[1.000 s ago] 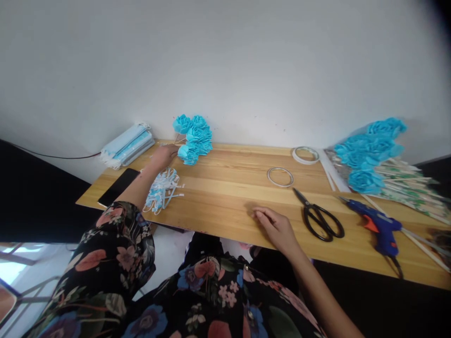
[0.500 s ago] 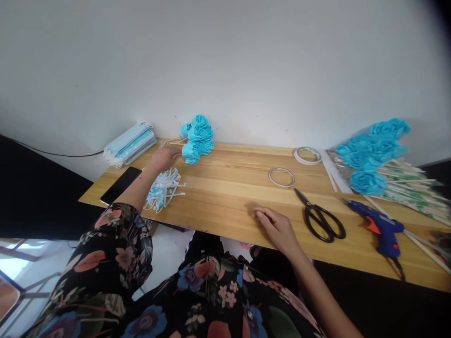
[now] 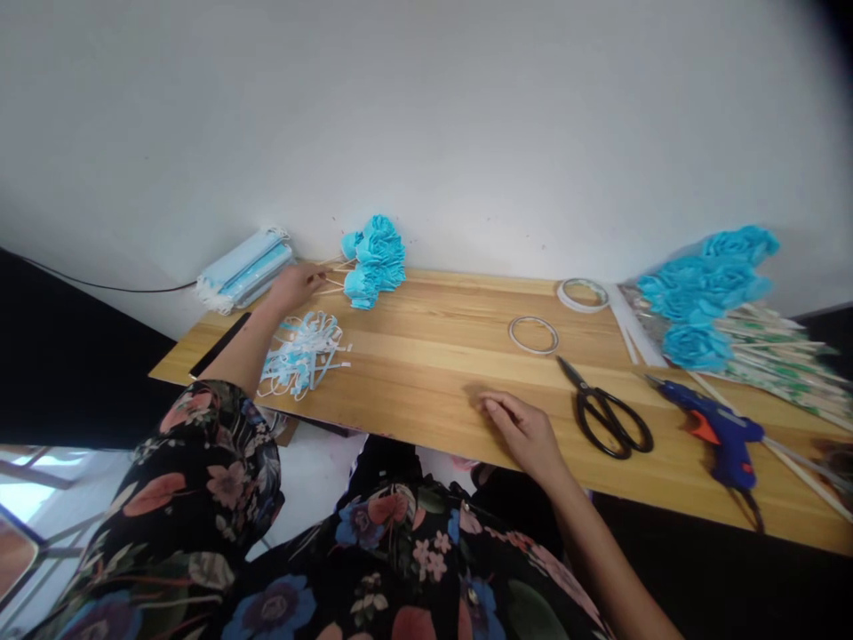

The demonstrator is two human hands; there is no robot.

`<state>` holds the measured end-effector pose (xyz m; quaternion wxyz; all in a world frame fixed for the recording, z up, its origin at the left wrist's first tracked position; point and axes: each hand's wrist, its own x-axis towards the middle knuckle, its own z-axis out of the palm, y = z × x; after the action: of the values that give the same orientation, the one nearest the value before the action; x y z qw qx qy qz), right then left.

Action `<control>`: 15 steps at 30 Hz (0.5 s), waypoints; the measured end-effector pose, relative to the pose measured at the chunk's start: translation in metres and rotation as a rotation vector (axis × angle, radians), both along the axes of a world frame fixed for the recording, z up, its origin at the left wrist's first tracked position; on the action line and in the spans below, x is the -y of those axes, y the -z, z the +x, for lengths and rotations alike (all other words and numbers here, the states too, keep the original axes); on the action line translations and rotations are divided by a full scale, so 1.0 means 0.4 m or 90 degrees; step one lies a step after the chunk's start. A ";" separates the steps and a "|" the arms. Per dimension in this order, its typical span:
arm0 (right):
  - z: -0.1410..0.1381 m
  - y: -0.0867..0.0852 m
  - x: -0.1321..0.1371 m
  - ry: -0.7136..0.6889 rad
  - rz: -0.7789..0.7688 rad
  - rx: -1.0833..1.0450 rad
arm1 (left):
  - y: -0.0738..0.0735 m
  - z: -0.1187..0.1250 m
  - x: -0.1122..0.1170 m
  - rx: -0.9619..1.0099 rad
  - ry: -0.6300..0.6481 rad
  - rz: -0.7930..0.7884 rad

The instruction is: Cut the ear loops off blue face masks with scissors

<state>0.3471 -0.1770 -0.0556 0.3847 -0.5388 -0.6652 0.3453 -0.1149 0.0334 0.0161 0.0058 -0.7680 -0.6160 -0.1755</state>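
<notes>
At the back left of the wooden table, my left hand (image 3: 297,286) is beside the thin stems of a bunch of blue paper-like flowers (image 3: 378,253). Its fingers are slightly bent and apart, and I see no stem gripped between them. Below that wrist lies a tangled pile of white and blue strips with loops (image 3: 305,351). My right hand (image 3: 523,431) rests near the front edge, fingers loosely curled in, with nothing seen in them. To its right are black-handled scissors (image 3: 603,411), blades pointing away from me.
A stack of light blue face masks (image 3: 245,268) and a dark phone (image 3: 219,345) sit at the left. Two tape rolls (image 3: 533,334) lie right of the middle. Farther right are a blue glue gun (image 3: 723,436) and more blue flowers (image 3: 706,280) beside wrapped sticks (image 3: 786,356).
My left hand has drawn back leftward from the flower heads, uncovering more stems. The flowers stay nearly in place. My right hand has not moved.
</notes>
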 end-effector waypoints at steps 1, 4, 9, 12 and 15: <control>0.000 0.001 0.000 0.002 0.000 0.001 | -0.005 -0.018 -0.004 0.005 -0.016 0.017; 0.002 0.005 0.001 0.004 -0.007 0.006 | -0.014 -0.066 -0.003 0.011 -0.079 0.045; 0.005 0.006 -0.001 -0.006 -0.015 0.010 | 0.001 -0.103 0.035 0.008 -0.104 -0.105; 0.006 0.004 0.000 -0.011 -0.017 0.016 | 0.013 -0.106 0.045 0.021 -0.089 -0.157; 0.006 0.002 0.002 -0.007 -0.017 0.020 | 0.013 -0.094 0.018 0.032 -0.106 -0.072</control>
<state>0.3494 -0.1778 -0.0563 0.3646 -0.5456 -0.6696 0.3479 -0.1524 0.0260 0.0107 -0.0385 -0.7085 -0.6866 -0.1586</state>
